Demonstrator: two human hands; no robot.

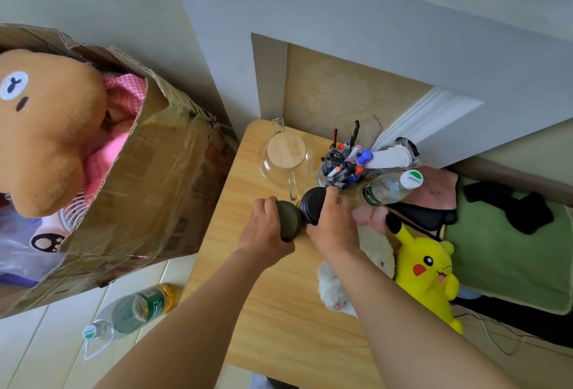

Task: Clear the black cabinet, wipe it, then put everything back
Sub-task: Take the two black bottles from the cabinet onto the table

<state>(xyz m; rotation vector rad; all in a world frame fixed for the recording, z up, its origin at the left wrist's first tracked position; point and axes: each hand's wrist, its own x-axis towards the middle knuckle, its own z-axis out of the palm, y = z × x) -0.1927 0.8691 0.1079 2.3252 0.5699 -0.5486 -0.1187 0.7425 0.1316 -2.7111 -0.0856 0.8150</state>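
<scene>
Hands over a wooden table: the left hand curls around a dark green cup; the right hand grips a black cup touching it. Both cups are just in front of a glass teapot and a pen jar. A yellow plush toy lies at the right edge.

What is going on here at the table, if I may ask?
A person is working at a light wooden table. The left hand grips a dark green container, and the right hand grips a black container touching it; whether they are one item or two is unclear. Beyond them are a glass jug with a wooden lid, a jar of pens and a water bottle. No black cabinet is in view.
</scene>
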